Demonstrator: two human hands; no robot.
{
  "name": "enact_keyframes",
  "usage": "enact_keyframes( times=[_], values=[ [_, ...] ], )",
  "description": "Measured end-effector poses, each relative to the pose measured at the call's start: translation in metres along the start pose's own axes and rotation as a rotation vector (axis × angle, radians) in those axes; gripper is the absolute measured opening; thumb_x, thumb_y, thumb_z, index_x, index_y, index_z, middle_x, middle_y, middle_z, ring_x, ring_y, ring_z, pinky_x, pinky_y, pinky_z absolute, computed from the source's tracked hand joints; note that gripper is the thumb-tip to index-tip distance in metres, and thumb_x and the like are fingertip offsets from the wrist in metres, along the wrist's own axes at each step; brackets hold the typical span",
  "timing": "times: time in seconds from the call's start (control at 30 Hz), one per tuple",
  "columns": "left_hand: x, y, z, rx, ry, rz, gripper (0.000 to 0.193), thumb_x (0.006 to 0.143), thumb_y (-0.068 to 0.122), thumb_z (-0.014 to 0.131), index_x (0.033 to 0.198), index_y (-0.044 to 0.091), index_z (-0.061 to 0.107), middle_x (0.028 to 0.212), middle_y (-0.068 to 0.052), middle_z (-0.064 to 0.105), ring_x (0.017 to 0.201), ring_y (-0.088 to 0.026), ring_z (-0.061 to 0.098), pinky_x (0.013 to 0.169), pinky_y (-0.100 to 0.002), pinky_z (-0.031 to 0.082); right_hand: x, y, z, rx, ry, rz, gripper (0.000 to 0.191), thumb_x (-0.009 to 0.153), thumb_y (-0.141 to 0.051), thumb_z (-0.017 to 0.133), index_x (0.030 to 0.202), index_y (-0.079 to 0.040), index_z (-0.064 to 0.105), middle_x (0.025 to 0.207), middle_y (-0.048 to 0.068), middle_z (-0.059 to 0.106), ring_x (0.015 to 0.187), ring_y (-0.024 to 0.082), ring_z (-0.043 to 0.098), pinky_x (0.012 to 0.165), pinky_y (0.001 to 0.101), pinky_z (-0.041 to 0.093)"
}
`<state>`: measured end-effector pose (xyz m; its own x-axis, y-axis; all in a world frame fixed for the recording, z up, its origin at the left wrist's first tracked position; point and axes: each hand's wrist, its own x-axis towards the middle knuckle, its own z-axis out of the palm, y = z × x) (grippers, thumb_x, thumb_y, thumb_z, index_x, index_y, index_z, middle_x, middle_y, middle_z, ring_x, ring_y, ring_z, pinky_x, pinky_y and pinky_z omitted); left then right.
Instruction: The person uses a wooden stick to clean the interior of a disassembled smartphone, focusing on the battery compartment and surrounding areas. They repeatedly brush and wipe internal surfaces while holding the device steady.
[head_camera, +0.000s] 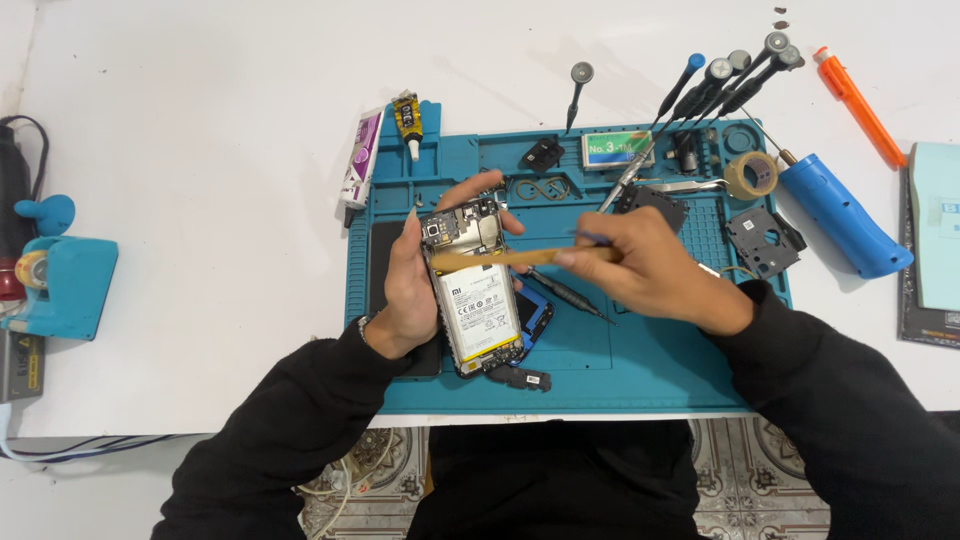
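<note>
We see a white bench (200, 200) carrying a blue work mat (620, 360), and over the mat both our hands meet; the left hand (408, 290) has its grip wrapped around an opened phone (478, 295), fingers curled over the top edge and thumb along the near side, so the phone is held tilted above the mat with its white battery facing up; the right hand (645, 265) has its grip pinched together on a flat wooden stick (510, 258), which runs from those fingertips leftward and lies across the phone just above the battery, touching it; under the phone, just below the left grip, a blue phone frame (537, 318) and a small black part (520, 377) lie on the mat; beyond the right grip, well apart, a blue power tool (845, 215) rests on the bench; farther beyond that grip stand a row of screwdrivers (725, 85), a roll of tape (751, 175) and tweezers (680, 186); beyond the left grip lie two glue tubes (385, 140); far to the left of it sits a blue tape dispenser (65, 285).
</note>
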<state>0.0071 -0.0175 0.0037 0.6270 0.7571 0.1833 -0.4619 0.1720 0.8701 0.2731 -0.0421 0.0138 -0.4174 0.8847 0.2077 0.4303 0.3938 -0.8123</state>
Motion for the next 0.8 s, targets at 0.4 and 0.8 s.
enact_keyframes(
  times=[0.4, 0.8],
  values=[
    [-0.001, -0.001, -0.002, 0.010, 0.000, 0.013, 0.084, 0.105, 0.067, 0.027, 0.154, 0.000, 0.038, 0.124, -0.018, 0.060, 0.106, -0.029, 0.070, 0.086, -0.046, 0.065, 0.003, 0.008, 0.006, -0.026, -0.082, 0.049, 0.039, 0.099, -0.029, 0.068, 0.072, -0.002, 0.058, 0.045, 0.001, 0.042, 0.038, 0.008, 0.036, 0.039, 0.0293, 0.025],
    [0.001, 0.000, -0.004, -0.085, -0.030, -0.052, 0.090, 0.101, 0.071, 0.026, 0.157, 0.001, 0.036, 0.124, -0.016, 0.059, 0.104, -0.029, 0.070, 0.086, -0.047, 0.064, 0.006, 0.010, 0.004, -0.055, 0.025, 0.001, 0.036, 0.101, -0.026, 0.065, 0.074, -0.003, 0.059, 0.047, 0.002, 0.043, 0.038, 0.007, 0.038, 0.039, 0.0293, 0.027]
  ],
)
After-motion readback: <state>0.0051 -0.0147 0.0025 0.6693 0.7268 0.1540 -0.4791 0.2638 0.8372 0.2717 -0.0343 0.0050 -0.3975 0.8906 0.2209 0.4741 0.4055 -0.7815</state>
